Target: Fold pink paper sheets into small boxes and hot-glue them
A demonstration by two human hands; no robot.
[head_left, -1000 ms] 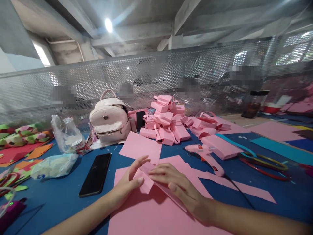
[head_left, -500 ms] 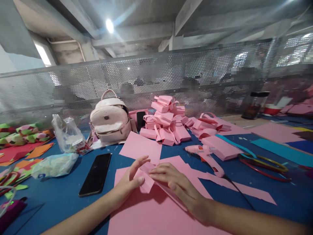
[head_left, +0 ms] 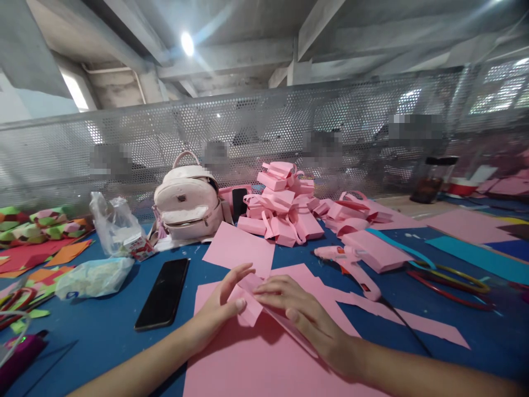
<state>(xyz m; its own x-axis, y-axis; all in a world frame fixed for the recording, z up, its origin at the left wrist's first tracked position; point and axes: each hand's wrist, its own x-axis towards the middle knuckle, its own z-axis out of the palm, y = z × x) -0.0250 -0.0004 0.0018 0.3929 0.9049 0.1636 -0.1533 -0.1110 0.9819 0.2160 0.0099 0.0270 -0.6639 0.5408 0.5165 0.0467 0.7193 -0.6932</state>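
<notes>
Both hands are at a small folded piece of pink paper [head_left: 250, 312] in the middle of the view. My left hand [head_left: 221, 300] has its thumb and fingers closed on the paper's left side. My right hand [head_left: 308, 314] grips the folded paper's right side, fingers together along its upper edge and thumb lower down. Beneath them lies a large pink sheet [head_left: 231, 364]. Another pink sheet [head_left: 239, 248] lies just beyond my hands. Part of the folded piece is hidden behind my fingers.
Behind stand a pale backpack [head_left: 188, 201] and a heap of pink paper bags [head_left: 285, 201]. A black phone [head_left: 163, 295] lies at left. To the right are a pink glue gun [head_left: 353, 267], its cable, and scissors [head_left: 450, 286]. A mesh partition [head_left: 264, 127] runs along the back.
</notes>
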